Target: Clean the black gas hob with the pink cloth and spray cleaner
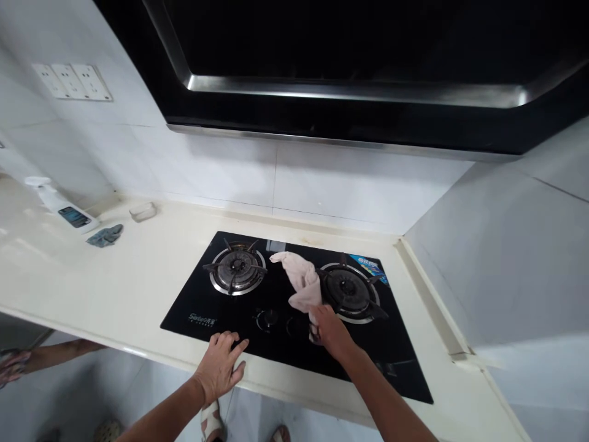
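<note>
A black glass gas cooktop (pixel 285 344) with two burners is set in the cream counter. My right hand (pixel 327 328) is closed on a pale pink cloth (pixel 301 279), which spreads over the glass between the left burner (pixel 237 268) and the right burner (pixel 348 291). The cloth's far end reaches toward the back of the cooktop. Resting at the front edge, my left hand (pixel 221 362) has its fingers spread, fingertips on the cooktop's rim, holding nothing. A control knob (pixel 267 318) lies between the hands; the other knob is partly in shadow near my right hand.
A white spray bottle (pixel 62 205), a grey-blue rag (pixel 105 236) and a small clear dish (pixel 143 212) are on the counter at left. The black range hood (pixel 322 116) hangs overhead. A wall is close at right. Another person's arm (pixel 59 356) shows at lower left.
</note>
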`<action>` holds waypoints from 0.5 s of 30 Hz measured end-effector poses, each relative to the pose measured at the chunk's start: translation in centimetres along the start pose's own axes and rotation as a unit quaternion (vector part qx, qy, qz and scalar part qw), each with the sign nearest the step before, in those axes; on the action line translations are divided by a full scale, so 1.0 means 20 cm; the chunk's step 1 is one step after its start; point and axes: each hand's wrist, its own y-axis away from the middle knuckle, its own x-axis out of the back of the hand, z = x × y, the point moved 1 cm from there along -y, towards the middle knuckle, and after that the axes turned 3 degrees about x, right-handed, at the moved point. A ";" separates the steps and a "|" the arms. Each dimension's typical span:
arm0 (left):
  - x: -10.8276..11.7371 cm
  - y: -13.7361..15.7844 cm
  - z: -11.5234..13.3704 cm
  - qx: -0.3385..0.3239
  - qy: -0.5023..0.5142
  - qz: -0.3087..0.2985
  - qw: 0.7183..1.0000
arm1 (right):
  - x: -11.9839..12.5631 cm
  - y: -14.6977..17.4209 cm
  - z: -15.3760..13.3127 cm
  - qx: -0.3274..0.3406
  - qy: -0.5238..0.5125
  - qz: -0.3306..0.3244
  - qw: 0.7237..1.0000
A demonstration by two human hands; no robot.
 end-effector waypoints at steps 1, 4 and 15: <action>0.00 0.00 0.00 -0.003 -0.007 0.007 1.000 | -0.01 0.11 0.00 -0.006 -0.013 0.005 1.000; 0.01 -0.01 -0.02 -0.024 -0.027 0.028 0.999 | -0.09 0.45 0.04 -0.010 -0.071 0.039 0.997; -0.02 -0.03 -0.07 -0.063 -0.070 0.063 0.993 | 0.02 1.06 0.82 -0.335 -0.042 0.205 0.919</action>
